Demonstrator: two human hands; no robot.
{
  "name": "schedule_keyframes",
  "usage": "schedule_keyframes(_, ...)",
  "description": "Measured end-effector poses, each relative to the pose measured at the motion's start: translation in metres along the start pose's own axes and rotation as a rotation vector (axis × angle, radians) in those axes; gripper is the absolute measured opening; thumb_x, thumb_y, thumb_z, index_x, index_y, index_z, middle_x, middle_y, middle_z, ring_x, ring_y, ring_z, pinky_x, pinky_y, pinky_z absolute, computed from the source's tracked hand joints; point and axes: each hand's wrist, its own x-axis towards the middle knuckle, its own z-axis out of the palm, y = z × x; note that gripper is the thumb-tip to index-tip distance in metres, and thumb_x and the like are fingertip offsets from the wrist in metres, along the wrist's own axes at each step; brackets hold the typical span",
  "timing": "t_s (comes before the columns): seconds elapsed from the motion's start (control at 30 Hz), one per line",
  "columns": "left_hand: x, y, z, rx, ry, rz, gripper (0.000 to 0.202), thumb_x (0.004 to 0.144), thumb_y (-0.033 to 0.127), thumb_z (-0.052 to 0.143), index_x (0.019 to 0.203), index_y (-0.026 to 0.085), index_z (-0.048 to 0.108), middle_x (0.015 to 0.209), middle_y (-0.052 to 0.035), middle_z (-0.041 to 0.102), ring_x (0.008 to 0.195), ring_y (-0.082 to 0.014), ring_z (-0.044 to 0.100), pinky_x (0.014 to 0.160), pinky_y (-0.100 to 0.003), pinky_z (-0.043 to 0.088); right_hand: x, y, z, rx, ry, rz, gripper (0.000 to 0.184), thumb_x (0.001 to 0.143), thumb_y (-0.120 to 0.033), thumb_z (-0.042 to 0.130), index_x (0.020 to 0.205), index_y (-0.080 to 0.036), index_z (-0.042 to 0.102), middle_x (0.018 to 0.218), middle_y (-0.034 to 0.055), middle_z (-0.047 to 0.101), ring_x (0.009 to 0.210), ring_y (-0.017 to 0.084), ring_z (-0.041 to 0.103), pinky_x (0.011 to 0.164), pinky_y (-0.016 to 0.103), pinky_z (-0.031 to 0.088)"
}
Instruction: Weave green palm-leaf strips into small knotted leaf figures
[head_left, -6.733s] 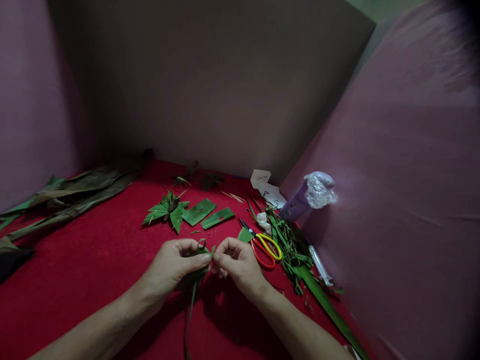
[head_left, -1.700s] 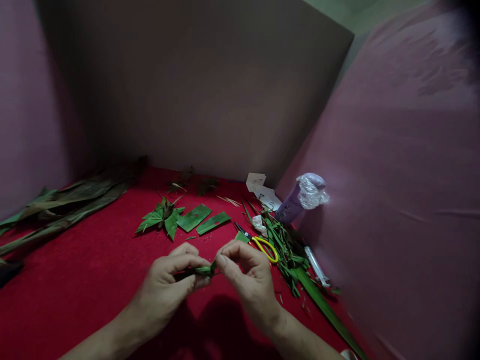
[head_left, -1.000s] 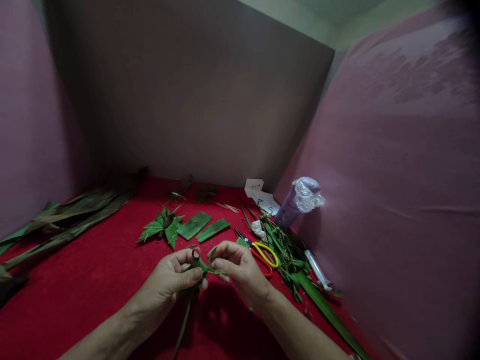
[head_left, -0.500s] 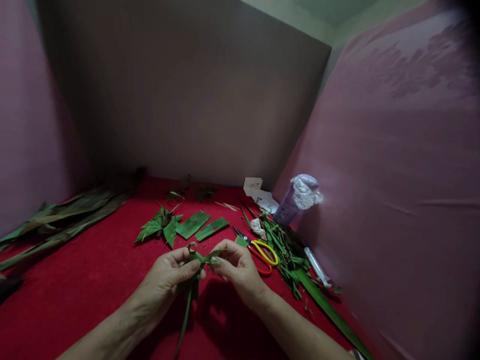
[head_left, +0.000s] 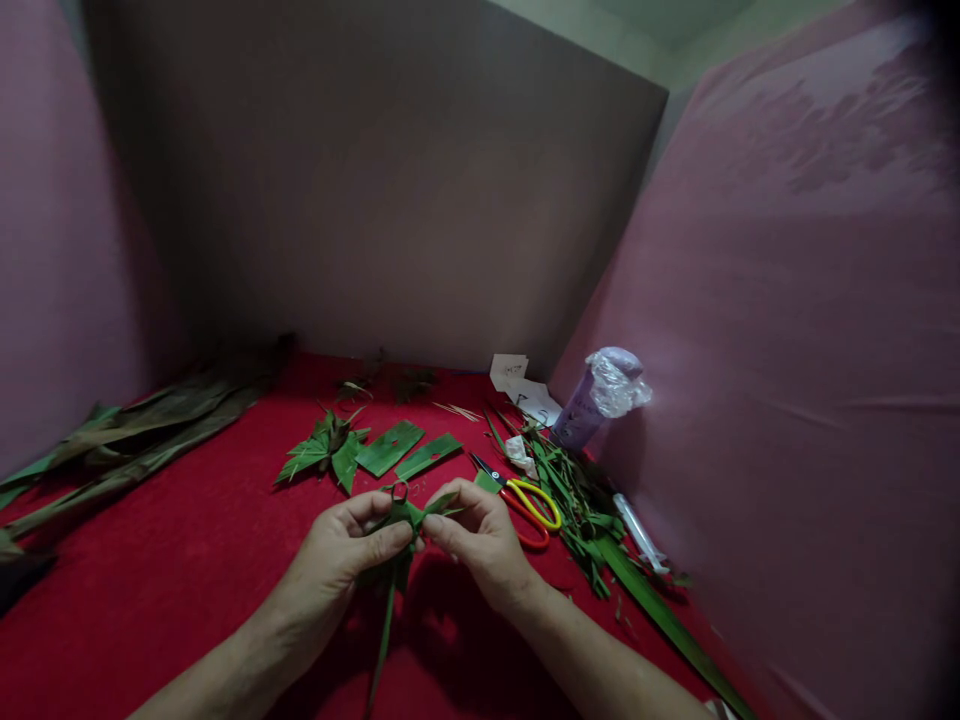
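Observation:
Between my hands is a folded green leaf piece point(head_left: 405, 513) with a small curled loop on top and a long thin strip hanging down toward me. My left hand point(head_left: 356, 545) is closed on its left side, thumb pressed on the front. With thumb and fingers pinched, my right hand point(head_left: 476, 535) grips a pointed leaf end on the right side. Fingers cover part of the folded middle. Just beyond my right hand lie scissors point(head_left: 536, 503) with one yellow and one red handle. Past my left hand is a star-like leaf shape point(head_left: 328, 450).
Two cut leaf rectangles point(head_left: 390, 447) lie ahead on the red cloth point(head_left: 172, 560). Leaf scraps point(head_left: 574, 490), a clear tube point(head_left: 637, 530) and a purple bottle point(head_left: 581, 415) in plastic stand or lie at right. Long dry leaves point(head_left: 150, 435) spread at left; thin sticks point(head_left: 457, 410) lie farther back.
Both hands and the leaf piece have shifted slightly right in view. My right thumb has come nearer the folded middle, and the right leaf end shows more. The background has shifted slightly too.

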Motion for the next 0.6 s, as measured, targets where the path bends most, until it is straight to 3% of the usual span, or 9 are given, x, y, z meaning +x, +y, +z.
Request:
schedule_keyframes(0.1, -0.002, 0.004, 0.002, -0.011, -0.010, -0.007, 0.025, 0.060, 0.023, 0.079, 0.080, 0.016, 0.066, 0.071, -0.0035, 0.072, 0.063, -0.0143, 0.064, 0.057, -0.021, 0.050, 0.001, 0.001, -0.002, 0.046, 0.003, 0.016, 0.016, 0.071, -0.027, 0.069, 0.074, -0.016, 0.059, 0.060, -0.0025, 0.058, 0.048, 0.006, 0.044, 0.045, 0.018, 0.032)
schedule_keyframes(0.27, -0.006, 0.008, 0.006, -0.043, -0.025, 0.000, 0.017, 0.073, 0.030, 0.068, 0.080, 0.015, 0.066, 0.070, -0.0027, 0.070, 0.062, -0.0121, 0.062, 0.058, -0.020, 0.049, 0.001, 0.009, -0.009, 0.136, 0.000, 0.079, 0.013, 0.075, -0.023, 0.067, 0.075, -0.014, 0.056, 0.063, -0.0011, 0.059, 0.049, 0.005, 0.041, 0.045, 0.016, 0.028)
schedule_keyframes(0.37, -0.005, 0.006, 0.005, -0.023, -0.055, -0.029, 0.027, 0.080, 0.040, 0.058, 0.080, 0.014, 0.066, 0.064, -0.0020, 0.067, 0.056, -0.0115, 0.060, 0.053, -0.020, 0.048, 0.001, 0.013, -0.010, 0.178, -0.004, 0.072, 0.012, 0.074, -0.020, 0.067, 0.075, -0.014, 0.056, 0.061, -0.0031, 0.054, 0.049, 0.004, 0.040, 0.044, 0.016, 0.026)
schedule_keyframes(0.6, 0.000, -0.005, -0.002, 0.077, -0.032, 0.005, 0.024, 0.066, 0.026, 0.075, 0.084, 0.015, 0.064, 0.072, -0.0023, 0.069, 0.061, -0.0125, 0.062, 0.056, -0.021, 0.047, 0.001, 0.017, -0.006, 0.182, -0.008, 0.056, 0.012, 0.075, -0.020, 0.066, 0.076, -0.015, 0.055, 0.062, -0.0034, 0.054, 0.050, 0.005, 0.046, 0.043, 0.016, 0.027)
